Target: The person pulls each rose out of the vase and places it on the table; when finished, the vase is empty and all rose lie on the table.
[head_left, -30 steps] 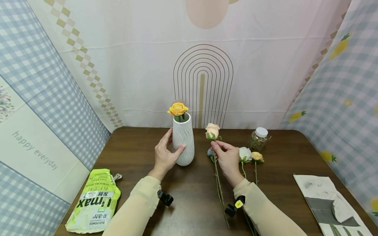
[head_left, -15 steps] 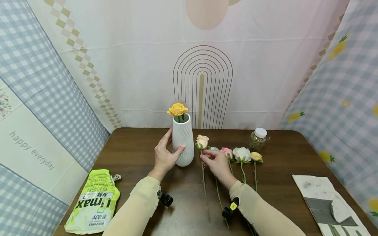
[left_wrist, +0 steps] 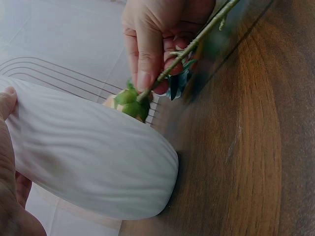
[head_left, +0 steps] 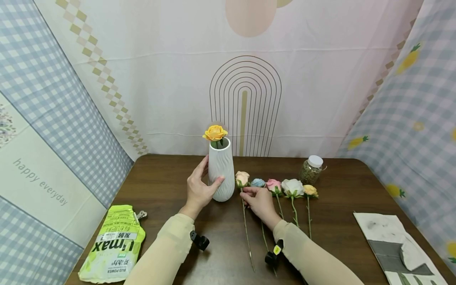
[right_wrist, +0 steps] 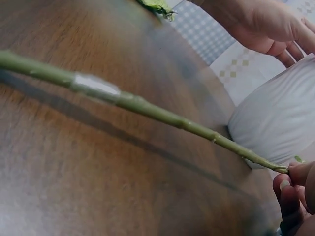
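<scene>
My left hand point(head_left: 201, 189) grips the white ribbed vase point(head_left: 224, 174) from its left side, thumb across the front. A yellow rose point(head_left: 215, 133) stands in the vase mouth. Just right of the vase, my right hand point(head_left: 259, 202) pinches the stem of a peach rose point(head_left: 242, 179) close below its bloom. In the right wrist view the green stem point(right_wrist: 162, 115) slants low over the table, a clear band around it. Partly behind the right hand lies a blue rose point(head_left: 258, 182); in the left wrist view the peach bloom point(left_wrist: 130, 104) is half hidden by the vase.
Right of my hand lie a pink rose point(head_left: 273, 185), a white rose point(head_left: 293, 187) and a pale orange rose point(head_left: 310, 190). Behind them stands a white-lidded jar point(head_left: 311, 170). A green bag point(head_left: 115, 245) lies front left, a grey-and-white folded sheet point(head_left: 399, 245) at right.
My right hand has brought the peach rose left and down, from above the other flowers to beside the vase. The blue and pink roses have come into view. My left hand keeps its grip.
</scene>
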`<action>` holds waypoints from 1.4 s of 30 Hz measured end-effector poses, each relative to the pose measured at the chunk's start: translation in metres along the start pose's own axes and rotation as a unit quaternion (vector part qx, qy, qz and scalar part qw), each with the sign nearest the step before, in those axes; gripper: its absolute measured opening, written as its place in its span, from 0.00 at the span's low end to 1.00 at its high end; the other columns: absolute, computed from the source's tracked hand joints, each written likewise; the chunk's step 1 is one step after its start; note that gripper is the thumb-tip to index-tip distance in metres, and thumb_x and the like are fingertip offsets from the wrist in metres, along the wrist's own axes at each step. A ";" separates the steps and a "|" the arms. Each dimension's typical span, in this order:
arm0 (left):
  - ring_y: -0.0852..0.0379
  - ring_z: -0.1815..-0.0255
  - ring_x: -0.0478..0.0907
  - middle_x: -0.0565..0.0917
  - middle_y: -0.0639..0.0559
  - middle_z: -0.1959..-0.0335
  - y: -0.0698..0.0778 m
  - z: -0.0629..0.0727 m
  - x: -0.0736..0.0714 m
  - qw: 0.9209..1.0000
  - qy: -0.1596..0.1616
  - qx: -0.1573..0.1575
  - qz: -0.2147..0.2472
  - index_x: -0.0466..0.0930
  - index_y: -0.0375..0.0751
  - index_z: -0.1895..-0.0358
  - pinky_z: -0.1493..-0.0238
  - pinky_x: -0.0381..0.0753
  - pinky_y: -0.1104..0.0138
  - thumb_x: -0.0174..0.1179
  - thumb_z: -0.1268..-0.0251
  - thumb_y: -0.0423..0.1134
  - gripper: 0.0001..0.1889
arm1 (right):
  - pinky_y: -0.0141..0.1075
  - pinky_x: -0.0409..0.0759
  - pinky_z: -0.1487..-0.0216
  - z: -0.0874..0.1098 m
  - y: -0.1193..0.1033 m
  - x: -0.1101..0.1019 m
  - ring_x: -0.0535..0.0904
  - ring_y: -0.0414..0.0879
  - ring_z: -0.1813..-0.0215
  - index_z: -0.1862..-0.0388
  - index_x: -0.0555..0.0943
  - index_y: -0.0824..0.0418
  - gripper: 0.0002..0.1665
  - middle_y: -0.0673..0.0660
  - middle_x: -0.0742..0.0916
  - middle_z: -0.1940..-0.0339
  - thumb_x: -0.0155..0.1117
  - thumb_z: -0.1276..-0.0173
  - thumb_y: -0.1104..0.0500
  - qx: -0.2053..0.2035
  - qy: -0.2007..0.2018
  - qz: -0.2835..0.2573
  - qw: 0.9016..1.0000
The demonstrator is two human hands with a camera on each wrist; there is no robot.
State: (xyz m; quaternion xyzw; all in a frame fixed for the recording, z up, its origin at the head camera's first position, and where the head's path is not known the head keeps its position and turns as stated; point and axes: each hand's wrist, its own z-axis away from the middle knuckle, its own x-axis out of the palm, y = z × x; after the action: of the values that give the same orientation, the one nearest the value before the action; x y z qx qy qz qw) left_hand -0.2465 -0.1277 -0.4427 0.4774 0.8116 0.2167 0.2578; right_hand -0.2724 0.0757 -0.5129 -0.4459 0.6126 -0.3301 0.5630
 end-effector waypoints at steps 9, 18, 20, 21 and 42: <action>0.43 0.48 0.79 0.77 0.36 0.42 0.006 -0.002 -0.003 1.000 -0.002 0.003 0.002 0.68 0.28 0.35 0.52 0.81 0.53 0.76 0.57 0.27 0.40 | 0.32 0.80 0.77 -0.002 0.005 0.002 0.82 0.39 0.77 0.65 0.88 0.61 0.06 0.50 0.87 0.76 0.73 0.41 0.61 -0.015 -0.002 0.053 0.998; 0.41 0.48 0.79 0.77 0.35 0.41 -0.003 0.001 0.000 1.000 -0.003 0.003 0.002 0.68 0.27 0.35 0.53 0.81 0.51 0.76 0.57 0.28 0.41 | 0.29 0.78 0.73 -0.002 -0.008 -0.008 0.80 0.37 0.74 0.70 0.87 0.58 0.04 0.48 0.87 0.75 0.75 0.44 0.60 -0.071 0.058 0.075 0.993; 0.42 0.47 0.79 0.76 0.36 0.41 -0.013 0.003 0.002 1.000 -0.002 0.004 0.002 0.68 0.28 0.35 0.53 0.81 0.50 0.76 0.57 0.29 0.41 | 0.29 0.77 0.76 -0.004 -0.022 -0.014 0.79 0.38 0.75 0.70 0.87 0.57 0.03 0.49 0.86 0.76 0.74 0.43 0.59 -0.087 0.072 0.052 0.992; 0.42 0.47 0.79 0.76 0.36 0.40 -0.017 0.004 0.003 1.000 -0.001 0.004 0.002 0.68 0.29 0.34 0.53 0.81 0.50 0.77 0.58 0.30 0.42 | 0.29 0.76 0.76 -0.005 -0.029 -0.017 0.78 0.39 0.76 0.70 0.87 0.57 0.03 0.49 0.86 0.76 0.73 0.42 0.59 -0.099 0.077 0.042 0.991; 0.39 0.51 0.80 0.76 0.34 0.41 -0.029 0.005 0.008 1.000 0.002 0.014 0.006 0.68 0.27 0.35 0.55 0.81 0.47 0.77 0.59 0.28 0.42 | 0.31 0.76 0.71 -0.047 -0.155 -0.036 0.77 0.45 0.67 0.61 0.87 0.59 0.12 0.52 0.86 0.69 0.71 0.38 0.52 -0.191 0.027 -0.066 0.979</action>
State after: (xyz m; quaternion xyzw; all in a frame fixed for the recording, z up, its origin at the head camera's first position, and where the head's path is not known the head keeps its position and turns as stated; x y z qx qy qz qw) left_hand -0.2658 -0.1332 -0.4659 0.4853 0.8123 0.2076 0.2481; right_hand -0.2933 0.0447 -0.3514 -0.5755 0.6484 -0.2557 0.4278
